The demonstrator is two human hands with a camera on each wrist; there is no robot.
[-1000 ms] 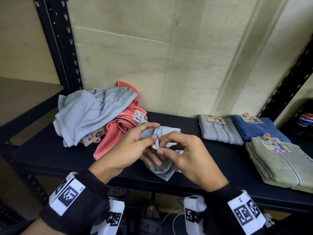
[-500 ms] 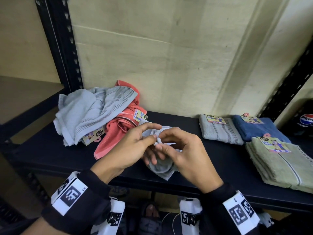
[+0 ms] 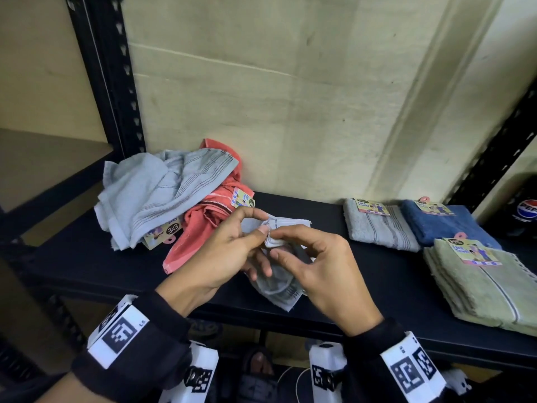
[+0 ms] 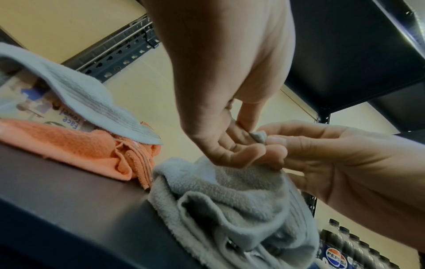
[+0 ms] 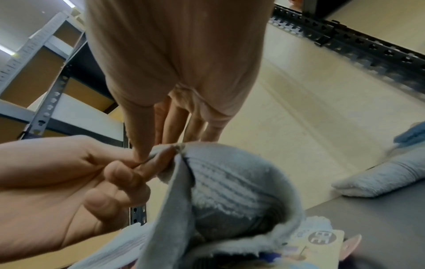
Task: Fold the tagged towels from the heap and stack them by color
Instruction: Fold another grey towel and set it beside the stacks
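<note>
both hands, left hand [image 3: 223, 254] and right hand [image 3: 322, 271], pinch one corner of the crumpled pale grey terry towel [image 3: 279, 283]; best slide the grips apart along its hem to open it flat.

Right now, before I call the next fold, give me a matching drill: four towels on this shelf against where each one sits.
Towels:
1. grey towel
2. coral towel
3. blue towel
4. green towel stack

Places:
A. folded, at the back on the right
B. pinched by the left hand and right hand
C. front right of the shelf
D. in the heap, partly under a pale towel

Pairs: 1-B, 2-D, 3-A, 4-C
</note>
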